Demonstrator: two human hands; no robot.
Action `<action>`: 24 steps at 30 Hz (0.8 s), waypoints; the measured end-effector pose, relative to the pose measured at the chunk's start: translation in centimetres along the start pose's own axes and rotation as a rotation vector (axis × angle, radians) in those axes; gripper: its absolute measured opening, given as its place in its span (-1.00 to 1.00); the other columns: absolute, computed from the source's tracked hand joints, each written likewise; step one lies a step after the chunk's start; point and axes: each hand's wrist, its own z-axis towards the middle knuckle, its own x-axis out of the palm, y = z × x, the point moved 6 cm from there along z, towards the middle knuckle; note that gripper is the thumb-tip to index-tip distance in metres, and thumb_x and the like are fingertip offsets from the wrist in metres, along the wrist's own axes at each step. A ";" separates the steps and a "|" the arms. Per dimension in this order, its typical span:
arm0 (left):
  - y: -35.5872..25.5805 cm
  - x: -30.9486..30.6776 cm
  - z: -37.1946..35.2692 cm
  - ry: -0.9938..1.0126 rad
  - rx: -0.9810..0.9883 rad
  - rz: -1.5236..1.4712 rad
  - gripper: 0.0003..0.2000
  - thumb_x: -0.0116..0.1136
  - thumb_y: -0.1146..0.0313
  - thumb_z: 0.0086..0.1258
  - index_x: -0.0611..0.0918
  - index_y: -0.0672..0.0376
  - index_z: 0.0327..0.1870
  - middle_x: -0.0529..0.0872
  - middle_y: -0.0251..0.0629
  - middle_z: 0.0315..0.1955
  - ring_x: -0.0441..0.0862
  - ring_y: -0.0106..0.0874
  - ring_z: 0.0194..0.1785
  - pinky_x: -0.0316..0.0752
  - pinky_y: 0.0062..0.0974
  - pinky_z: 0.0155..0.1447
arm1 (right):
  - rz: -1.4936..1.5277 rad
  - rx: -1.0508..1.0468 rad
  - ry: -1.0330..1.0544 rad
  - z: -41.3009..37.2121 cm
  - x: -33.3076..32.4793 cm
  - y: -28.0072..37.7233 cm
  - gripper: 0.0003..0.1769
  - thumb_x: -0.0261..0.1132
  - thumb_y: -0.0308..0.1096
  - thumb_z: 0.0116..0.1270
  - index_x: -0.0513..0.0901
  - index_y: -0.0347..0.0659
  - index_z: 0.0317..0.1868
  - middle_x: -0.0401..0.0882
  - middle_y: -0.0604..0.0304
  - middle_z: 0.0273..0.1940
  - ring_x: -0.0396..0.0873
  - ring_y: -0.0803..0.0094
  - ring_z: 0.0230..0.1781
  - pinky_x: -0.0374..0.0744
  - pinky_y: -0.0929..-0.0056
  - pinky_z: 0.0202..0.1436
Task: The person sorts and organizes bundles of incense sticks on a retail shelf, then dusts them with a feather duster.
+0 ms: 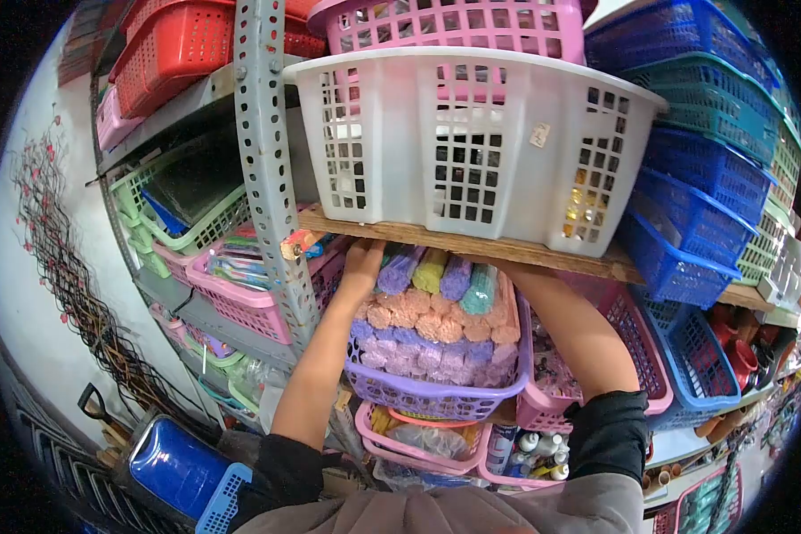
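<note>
A purple basket (pixel 436 398) sits on the shelf in front of me, heaped with several layers of textured rolls. Peach rolls (pixel 423 316) fill the middle, lilac rolls (pixel 432 356) lie below, and purple, olive and teal rolls (pixel 430 271) lie on top. My left hand (pixel 363 256) reaches in at the left of the top rolls, its fingers mostly hidden behind the wooden board. At the right of the stack, my right hand (pixel 505 269) reaches under the same board, with its fingers out of sight. I cannot tell what either hand grips.
Close above my hands runs the wooden board (pixel 472 242), bearing a large white basket (pixel 400 133). A perforated metal post (pixel 267 169) stands left of my left arm. Blue baskets (pixel 685 222) are stacked at right. Pink baskets (pixel 636 347) flank the purple one, and another pink basket (pixel 418 456) is below.
</note>
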 end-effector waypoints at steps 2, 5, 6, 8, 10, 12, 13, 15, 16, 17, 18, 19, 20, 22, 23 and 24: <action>0.5 -0.3 0.2 0.018 0.045 0.018 -0.59 0.03 0.14 0.44 0.53 0.34 0.07 0.63 0.12 -0.01 0.54 -0.06 0.13 0.34 -0.32 0.20 | -0.003 -0.056 0.008 0.1 0.4 -0.4 -0.22 0.24 0.19 0.20 0.36 -0.13 0.30 0.38 -0.09 0.25 0.34 0.00 0.25 0.30 0.17 0.34; 0.0 -0.2 -0.3 0.089 0.098 0.108 -0.61 0.05 0.17 0.43 0.55 0.34 0.07 0.63 0.11 0.00 0.54 -0.06 0.12 0.36 -0.32 0.18 | -0.011 -0.130 0.016 0.3 0.8 -0.6 -0.18 0.25 0.21 0.18 0.35 -0.14 0.31 0.37 -0.10 0.25 0.33 -0.01 0.26 0.29 0.17 0.34; 0.5 -0.1 -0.2 0.086 0.092 0.106 -0.61 0.05 0.17 0.43 0.55 0.34 0.07 0.63 0.11 0.00 0.54 -0.06 0.12 0.36 -0.32 0.18 | -0.014 -0.151 0.019 0.8 0.9 -0.5 -0.17 0.26 0.22 0.17 0.34 -0.14 0.32 0.37 -0.11 0.25 0.33 -0.01 0.26 0.29 0.17 0.35; 1.6 0.1 0.2 0.117 0.076 0.085 -0.62 0.05 0.19 0.42 0.56 0.34 0.05 0.63 0.10 -0.01 0.56 -0.06 0.10 0.38 -0.33 0.16 | -0.018 -0.190 0.026 0.9 1.6 0.0 -0.14 0.27 0.23 0.15 0.33 -0.15 0.32 0.36 -0.11 0.26 0.32 -0.01 0.27 0.28 0.18 0.35; 1.2 0.0 0.0 0.102 0.066 0.112 -0.63 0.05 0.20 0.42 0.56 0.34 0.04 0.64 0.09 -0.02 0.57 -0.07 0.10 0.38 -0.33 0.15 | -0.015 -0.229 0.030 1.3 2.5 1.0 -0.11 0.28 0.24 0.13 0.32 -0.16 0.33 0.35 -0.12 0.26 0.31 -0.01 0.28 0.27 0.18 0.36; 0.9 -0.2 -0.1 0.092 0.058 0.136 -0.64 0.04 0.21 0.42 0.57 0.34 0.03 0.65 0.09 -0.04 0.57 -0.07 0.09 0.39 -0.34 0.14 | -0.013 -0.262 0.032 1.9 2.7 1.4 -0.09 0.29 0.26 0.11 0.31 -0.17 0.33 0.34 -0.13 0.27 0.31 -0.02 0.28 0.26 0.18 0.36; 0.9 -0.1 0.0 0.091 0.051 0.145 -0.64 0.04 0.21 0.41 0.57 0.34 0.03 0.66 0.09 -0.05 0.58 -0.07 0.08 0.40 -0.34 0.13 | -0.016 -0.276 0.032 1.4 2.8 1.5 -0.07 0.29 0.26 0.10 0.30 -0.17 0.34 0.34 -0.14 0.27 0.30 -0.02 0.29 0.26 0.18 0.37; 1.3 0.0 -0.1 0.091 0.046 0.147 -0.64 0.05 0.21 0.41 0.57 0.34 0.03 0.66 0.08 -0.06 0.59 -0.07 0.07 0.41 -0.34 0.11 | -0.029 -0.305 0.031 1.1 2.7 1.8 -0.05 0.30 0.28 0.08 0.29 -0.18 0.34 0.33 -0.15 0.27 0.30 -0.02 0.29 0.25 0.19 0.37; 1.4 0.0 0.1 0.103 0.086 0.123 -0.64 0.05 0.21 0.41 0.58 0.34 0.02 0.67 0.09 -0.07 0.59 -0.08 0.07 0.41 -0.33 0.11 | -0.040 -0.323 0.025 1.4 2.6 2.5 -0.04 0.31 0.28 0.08 0.29 -0.18 0.34 0.32 -0.15 0.28 0.29 -0.02 0.29 0.25 0.19 0.37; 1.8 0.0 0.3 0.110 0.127 0.097 -0.64 0.05 0.20 0.41 0.58 0.34 0.01 0.67 0.09 -0.08 0.59 -0.08 0.07 0.41 -0.33 0.10 | -0.053 -0.346 0.020 2.0 2.7 3.5 -0.02 0.31 0.29 0.07 0.28 -0.19 0.35 0.32 -0.16 0.28 0.29 -0.02 0.30 0.25 0.19 0.38; 2.5 0.0 0.6 0.102 0.132 0.091 -0.64 0.05 0.20 0.41 0.58 0.34 0.01 0.67 0.09 -0.08 0.59 -0.08 0.07 0.41 -0.33 0.10 | -0.067 -0.371 0.018 2.6 2.8 4.6 -0.01 0.32 0.29 0.06 0.28 -0.19 0.35 0.32 -0.16 0.28 0.28 -0.02 0.30 0.24 0.19 0.38; 3.0 0.2 0.6 0.132 0.170 0.117 -0.64 0.05 0.21 0.41 0.58 0.34 0.02 0.67 0.08 -0.09 0.60 -0.08 0.05 0.41 -0.33 0.10 | -0.077 -0.397 0.017 2.7 2.9 5.4 0.00 0.32 0.30 0.05 0.27 -0.19 0.35 0.31 -0.17 0.28 0.28 -0.03 0.30 0.24 0.19 0.38; 3.4 0.2 0.6 0.165 0.205 0.144 -0.64 0.05 0.21 0.41 0.58 0.34 0.02 0.67 0.07 -0.09 0.60 -0.09 0.04 0.41 -0.33 0.10 | -0.084 -0.421 0.017 1.6 2.9 5.3 0.02 0.33 0.31 0.04 0.27 -0.20 0.36 0.31 -0.17 0.29 0.28 -0.03 0.31 0.23 0.19 0.38; 3.0 0.1 0.6 0.189 0.072 0.034 -0.65 0.08 0.23 0.39 0.57 0.30 0.04 0.64 0.05 -0.03 0.56 -0.14 0.09 0.36 -0.37 0.16 | -0.139 -0.270 0.201 2.2 5.0 4.7 0.24 0.40 0.38 -0.15 0.16 -0.28 0.39 0.22 -0.27 0.31 0.20 -0.04 0.35 0.16 0.22 0.43; 3.2 0.2 0.5 0.220 -0.060 -0.075 -0.66 0.10 0.25 0.38 0.57 0.27 0.07 0.61 0.02 0.04 0.52 -0.18 0.15 0.32 -0.41 0.22 | -0.137 -0.266 0.205 2.4 5.7 4.3 0.24 0.40 0.38 -0.15 0.16 -0.28 0.39 0.22 -0.27 0.31 0.20 -0.04 0.35 0.16 0.22 0.43; 3.1 0.2 0.6 0.200 -0.053 -0.046 -0.65 0.09 0.24 0.39 0.56 0.27 0.08 0.62 0.04 0.01 0.55 -0.19 0.10 0.34 -0.41 0.18 | -0.076 -0.193 0.277 2.6 6.1 3.7 0.20 0.40 0.34 -0.12 0.17 -0.29 0.38 0.23 -0.27 0.30 0.21 -0.04 0.35 0.17 0.21 0.43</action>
